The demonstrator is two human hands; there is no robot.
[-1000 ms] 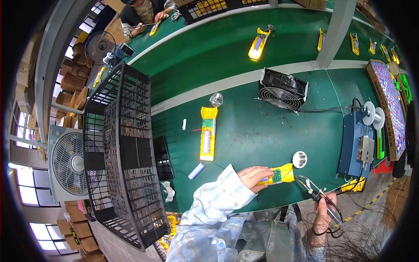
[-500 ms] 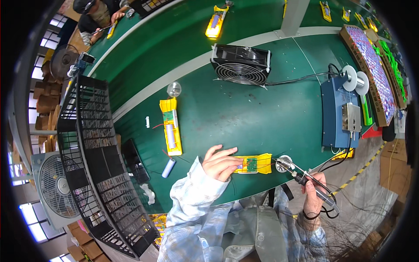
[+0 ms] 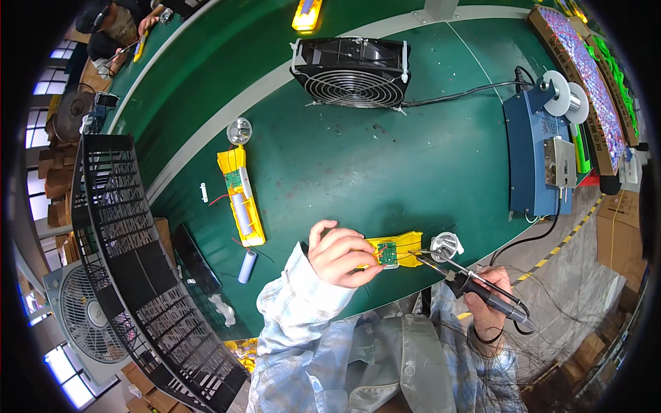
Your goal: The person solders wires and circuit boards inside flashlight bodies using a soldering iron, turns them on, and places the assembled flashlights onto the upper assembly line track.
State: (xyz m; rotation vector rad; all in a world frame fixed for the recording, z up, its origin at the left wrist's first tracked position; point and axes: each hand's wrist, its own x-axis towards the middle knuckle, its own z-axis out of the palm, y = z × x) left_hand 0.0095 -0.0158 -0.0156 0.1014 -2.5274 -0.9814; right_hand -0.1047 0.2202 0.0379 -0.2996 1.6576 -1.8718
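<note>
My left hand (image 3: 341, 256) curls over the left end of a yellow flashlight housing half (image 3: 413, 241) near the table's front edge, its fingers holding it down. A green circuit board (image 3: 387, 253) with thin red wires lies inside the housing. A soldering iron (image 3: 497, 300) with a thin feed tube along it is gripped in my right hand (image 3: 486, 315). Its tip points left, at the housing's right end near the board; whether it touches is too fine to tell. Beside that end sits a round clear reflector (image 3: 446, 245).
To the left lie a second yellow housing (image 3: 253, 230) with a battery, a loose battery cell (image 3: 246, 267) and a black rack (image 3: 131, 268). A black fan (image 3: 354, 72) stands at the back. At right are a blue solder feeder (image 3: 527, 162) with a spool and a box of small parts (image 3: 582, 89).
The view has shifted, so most things sit further left. The iron's tip has come lower and closer to the housing and board. My left hand's fingers have curled more over the housing.
</note>
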